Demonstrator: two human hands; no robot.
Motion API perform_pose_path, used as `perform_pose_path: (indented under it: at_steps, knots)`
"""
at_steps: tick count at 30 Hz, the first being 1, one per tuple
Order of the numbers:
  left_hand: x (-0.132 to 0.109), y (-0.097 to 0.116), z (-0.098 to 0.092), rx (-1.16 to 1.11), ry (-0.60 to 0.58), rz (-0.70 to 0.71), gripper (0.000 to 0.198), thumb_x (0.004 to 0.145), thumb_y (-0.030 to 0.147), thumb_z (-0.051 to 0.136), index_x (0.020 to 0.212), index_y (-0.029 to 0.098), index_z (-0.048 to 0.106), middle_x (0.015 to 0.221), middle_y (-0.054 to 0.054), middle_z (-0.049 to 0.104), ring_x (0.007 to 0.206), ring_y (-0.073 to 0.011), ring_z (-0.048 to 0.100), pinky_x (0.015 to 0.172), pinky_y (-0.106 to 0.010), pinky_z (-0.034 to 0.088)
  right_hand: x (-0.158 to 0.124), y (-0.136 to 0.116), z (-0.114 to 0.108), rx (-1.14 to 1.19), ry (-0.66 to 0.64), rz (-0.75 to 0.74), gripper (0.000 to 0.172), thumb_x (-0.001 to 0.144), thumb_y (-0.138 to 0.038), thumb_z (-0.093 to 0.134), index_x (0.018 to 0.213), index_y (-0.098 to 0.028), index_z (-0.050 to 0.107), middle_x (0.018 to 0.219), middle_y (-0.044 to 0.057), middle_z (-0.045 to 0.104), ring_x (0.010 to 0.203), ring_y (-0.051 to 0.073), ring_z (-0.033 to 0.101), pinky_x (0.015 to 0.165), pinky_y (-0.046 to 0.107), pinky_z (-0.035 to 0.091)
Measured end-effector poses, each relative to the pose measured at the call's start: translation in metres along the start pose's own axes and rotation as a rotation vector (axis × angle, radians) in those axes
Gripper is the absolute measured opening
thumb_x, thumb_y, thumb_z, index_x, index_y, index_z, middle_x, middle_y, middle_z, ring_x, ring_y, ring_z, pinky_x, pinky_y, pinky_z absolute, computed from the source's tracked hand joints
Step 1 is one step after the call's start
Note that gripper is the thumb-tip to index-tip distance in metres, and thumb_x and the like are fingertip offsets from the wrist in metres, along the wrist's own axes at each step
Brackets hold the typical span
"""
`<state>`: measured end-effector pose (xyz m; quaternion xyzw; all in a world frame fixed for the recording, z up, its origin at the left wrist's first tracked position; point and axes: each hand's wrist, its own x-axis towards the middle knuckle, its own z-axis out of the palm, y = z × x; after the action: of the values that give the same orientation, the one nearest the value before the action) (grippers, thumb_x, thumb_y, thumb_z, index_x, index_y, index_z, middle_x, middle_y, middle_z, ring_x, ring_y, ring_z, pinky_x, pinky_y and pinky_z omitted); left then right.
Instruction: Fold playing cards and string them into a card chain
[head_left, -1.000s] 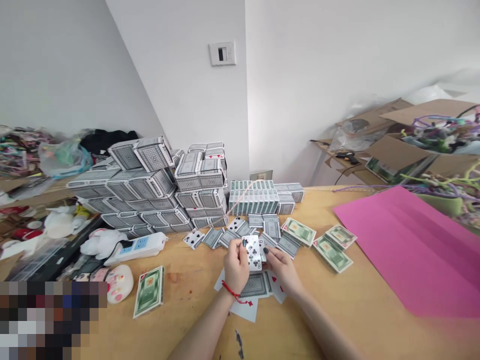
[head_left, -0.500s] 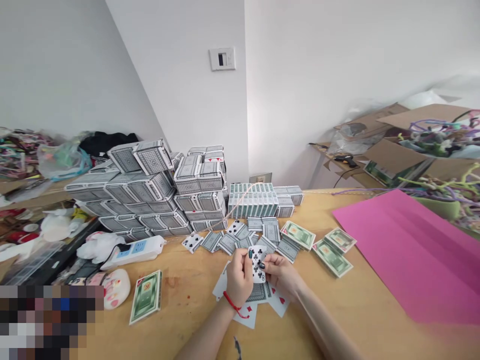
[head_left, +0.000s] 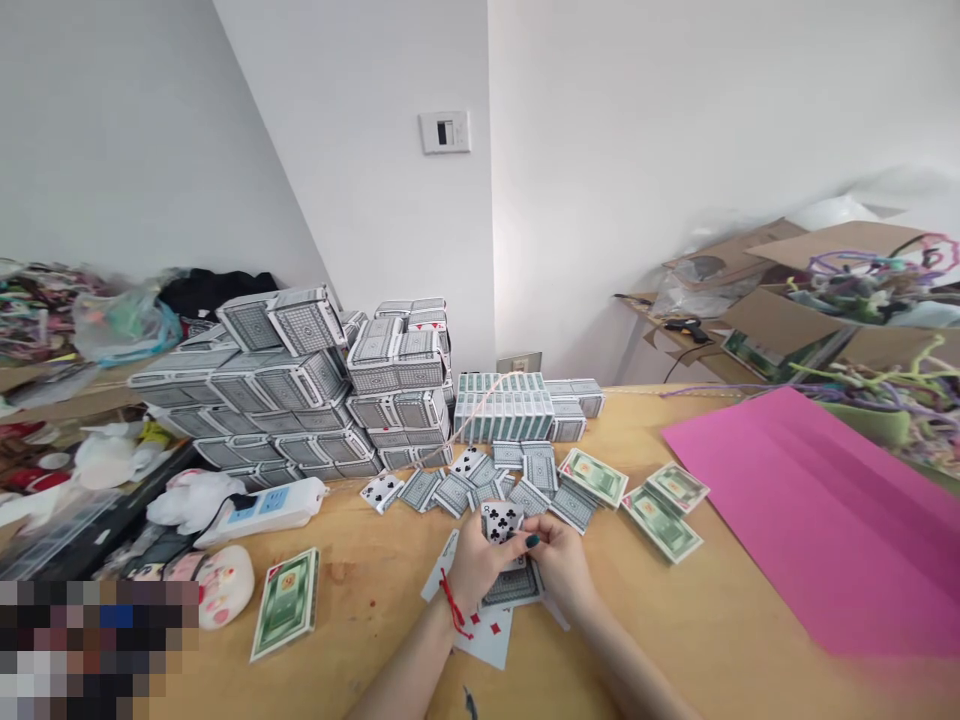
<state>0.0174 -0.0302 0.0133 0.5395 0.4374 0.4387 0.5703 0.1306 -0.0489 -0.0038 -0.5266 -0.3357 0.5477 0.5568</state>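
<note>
- Here's the left hand, clamped on the 8 of clubs, its dark-nailed thumb lying across the card's face.
- The right hand is in there too, fingertips drawn together, pinching the card's right edge.
- So that 8 of clubs sits between the 2 hands, face up, above the wooden table; whether another card hides behind it, I can't tell.
- Just below, a grey-backed card lies face down, partly over a diamonds card near the left wrist and its red bracelet.
- Beyond the hands, folded grey-backed cards spread in a loose cluster, with 2 black-suited cards showing their faces.
- Behind them, grey card blocks pile up in tiers, next to a green-and-white row of blocks.
- Off to the right, 3 green card boxes lie near a pink sheet.
- Over on the left, 1 more green card box lies below a white power strip.
</note>
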Motion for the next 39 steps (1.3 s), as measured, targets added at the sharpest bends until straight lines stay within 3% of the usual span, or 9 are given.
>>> perform_pose_path:
  at_steps: [5,9,13,21,26,29,34,39]
  knots:
    - [0.004,-0.002,0.005,-0.059,0.088,-0.059,0.026,0.059,0.027,0.069,0.079,0.011,0.064,0.082,-0.009,0.068,0.076,-0.0216,0.062,0.069,-0.032,0.048,-0.003,0.000,0.003,-0.118,0.010,-0.107,0.002,0.058,-0.017,0.056,0.056,-0.016,0.055,0.052,-0.002,0.056,0.051,0.013,0.050,0.050,0.022,0.038]
    - [0.002,0.003,0.008,-0.098,0.130,-0.081,0.022,0.059,0.027,0.069,0.075,0.012,0.066,0.078,-0.008,0.069,0.074,-0.0214,0.063,0.066,-0.030,0.049,0.001,0.007,0.003,-0.158,-0.020,-0.120,0.020,0.062,-0.032,0.060,0.054,-0.016,0.051,0.051,-0.001,0.054,0.048,0.012,0.046,0.046,0.022,0.036]
    - [0.003,0.003,0.008,-0.133,0.169,-0.081,0.021,0.058,0.021,0.069,0.077,0.013,0.067,0.075,-0.006,0.070,0.072,-0.0209,0.063,0.065,-0.030,0.049,0.002,0.014,0.001,-0.212,-0.013,-0.138,0.022,0.062,-0.034,0.060,0.054,-0.017,0.049,0.050,-0.002,0.051,0.046,0.011,0.043,0.044,0.022,0.033]
    - [0.007,-0.002,0.004,-0.290,0.135,-0.100,0.009,0.060,0.021,0.067,0.062,0.012,0.065,0.076,-0.006,0.069,0.074,-0.0200,0.062,0.067,-0.029,0.047,-0.008,0.007,0.006,-0.456,0.035,-0.255,0.017,0.070,-0.030,0.052,0.057,-0.018,0.053,0.051,-0.001,0.053,0.049,0.014,0.047,0.048,0.023,0.034]
    - [0.006,-0.002,0.004,-0.387,0.102,-0.193,0.012,0.061,0.024,0.067,0.063,0.012,0.064,0.065,-0.005,0.067,0.064,-0.0177,0.061,0.058,-0.026,0.046,-0.012,0.006,0.006,-0.579,0.053,-0.312,0.019,0.072,-0.032,0.052,0.061,-0.018,0.059,0.056,0.001,0.059,0.052,0.015,0.050,0.052,0.025,0.037]
    - [0.007,-0.004,0.003,-0.354,0.100,-0.189,0.016,0.062,0.027,0.067,0.069,0.012,0.065,0.066,-0.005,0.066,0.062,-0.0175,0.061,0.058,-0.027,0.046,-0.011,0.010,0.006,-0.515,0.052,-0.281,0.021,0.071,-0.037,0.054,0.064,-0.018,0.061,0.059,0.003,0.061,0.053,0.016,0.052,0.051,0.025,0.038]
    - [0.008,-0.009,0.000,-0.156,0.110,-0.093,0.025,0.062,0.032,0.068,0.077,0.012,0.065,0.075,-0.007,0.066,0.072,-0.0192,0.059,0.064,-0.028,0.045,-0.002,0.008,0.000,-0.185,-0.002,-0.136,0.029,0.063,-0.044,0.063,0.064,-0.016,0.058,0.059,0.003,0.062,0.055,0.018,0.055,0.049,0.026,0.041]
    - [0.009,-0.013,-0.004,-0.268,0.041,-0.073,0.031,0.073,0.044,0.052,0.084,0.015,0.060,0.073,-0.003,0.062,0.065,-0.0146,0.055,0.059,-0.024,0.043,0.005,0.001,-0.008,-0.004,0.025,-0.032,0.033,0.055,-0.044,0.070,0.068,-0.017,0.056,0.056,0.001,0.062,0.051,0.017,0.057,0.050,0.026,0.044]
